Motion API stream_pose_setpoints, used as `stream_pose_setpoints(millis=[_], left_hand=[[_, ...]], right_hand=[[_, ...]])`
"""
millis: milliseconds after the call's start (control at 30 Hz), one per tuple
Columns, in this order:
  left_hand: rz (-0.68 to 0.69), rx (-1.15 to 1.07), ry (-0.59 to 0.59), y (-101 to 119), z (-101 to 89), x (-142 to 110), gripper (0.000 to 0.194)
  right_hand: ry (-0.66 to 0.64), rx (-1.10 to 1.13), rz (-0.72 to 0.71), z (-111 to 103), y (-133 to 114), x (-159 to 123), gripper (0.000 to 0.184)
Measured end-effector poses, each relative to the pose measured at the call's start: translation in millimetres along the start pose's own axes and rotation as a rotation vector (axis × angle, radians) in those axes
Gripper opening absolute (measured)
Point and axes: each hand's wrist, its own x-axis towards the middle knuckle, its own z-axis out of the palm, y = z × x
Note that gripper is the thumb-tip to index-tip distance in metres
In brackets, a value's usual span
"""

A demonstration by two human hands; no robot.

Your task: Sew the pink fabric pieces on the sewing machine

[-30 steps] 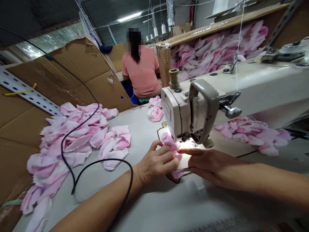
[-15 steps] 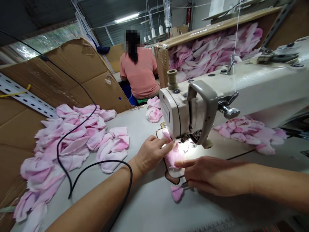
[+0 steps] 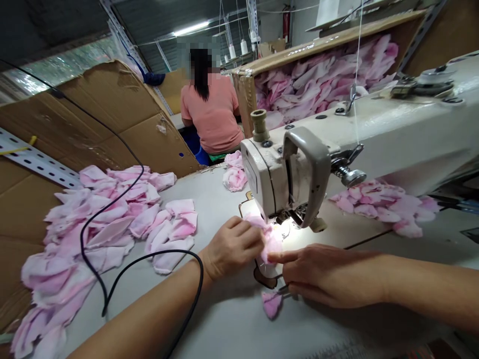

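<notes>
Your left hand (image 3: 232,248) curls down on the pink fabric piece (image 3: 272,243), pressing it to the sewing machine's bed.
Your right hand (image 3: 329,275) points one fingertip (image 3: 275,257) against that piece — any hold there can't be told — beneath the sewing machine head (image 3: 295,169), with a pink scrap (image 3: 271,305) just below and a heap of pink pieces (image 3: 105,219) off left.
</notes>
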Motion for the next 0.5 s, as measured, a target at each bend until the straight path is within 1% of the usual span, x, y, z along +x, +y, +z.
stream_pose_setpoints(millis=[100, 200, 300, 400, 467, 500], left_hand=[[0.008, -0.072, -0.032, 16, -5.3, 6, 0.023], [-0.086, -0.107, -0.116, 26, 0.2, 10, 0.019], [-0.231, -0.143, -0.201, 29, 7.6, 9, 0.016], [-0.368, -0.159, -0.216, 28, 10.7, 8, 0.011], [-0.410, -0.161, -0.214, 26, 11.1, 8, 0.012], [-0.401, -0.160, -0.210, 25, 11.2, 8, 0.011]], right_hand=[[-0.037, -0.055, 0.023, 2, -1, 2, 0.019], [-0.031, -0.046, 0.022, 2, -3, 2, 0.018], [-0.018, -0.047, 0.004, 2, -6, 0, 0.018], [-0.044, -0.044, 0.011, 1, -9, -1, 0.017], [-0.044, -0.011, 0.014, 2, -11, -1, 0.017], [-0.036, 0.014, 0.011, 2, -11, -2, 0.017]])
